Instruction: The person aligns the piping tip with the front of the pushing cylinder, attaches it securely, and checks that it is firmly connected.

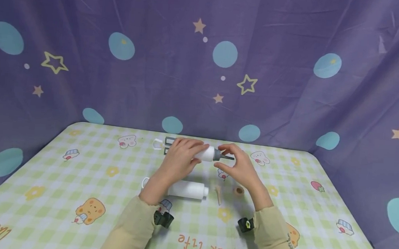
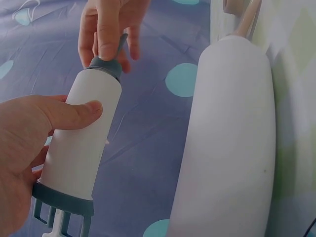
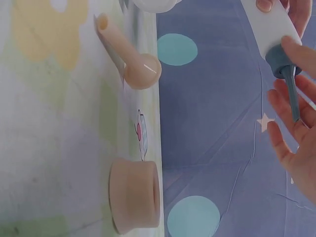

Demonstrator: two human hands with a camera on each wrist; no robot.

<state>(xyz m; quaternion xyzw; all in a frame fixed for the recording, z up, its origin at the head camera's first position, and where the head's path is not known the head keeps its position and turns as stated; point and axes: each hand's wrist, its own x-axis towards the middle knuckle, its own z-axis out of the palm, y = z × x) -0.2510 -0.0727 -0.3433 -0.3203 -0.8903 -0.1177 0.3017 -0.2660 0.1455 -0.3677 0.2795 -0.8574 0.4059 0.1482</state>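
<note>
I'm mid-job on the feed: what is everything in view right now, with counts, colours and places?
held tube: one, white with grey end fittings, raised above the tablecloth
grey spout: one, grey, held tube's right end
ringed handle: one, white, held tube's left end
lying tube: one, white, on the tablecloth
beige spout: one, beige, right of lying tube
beige ring: one, beige, right of beige spout
tablecloth: one, green-white check with prints
curtain: at least one, purple, patterned, behind
wrist cameras: two, black, at the wrists
sleeves: two, beige, forearms
left hand: one, bare, gripping held tube
right hand: one, bare, beside grey spout
</note>
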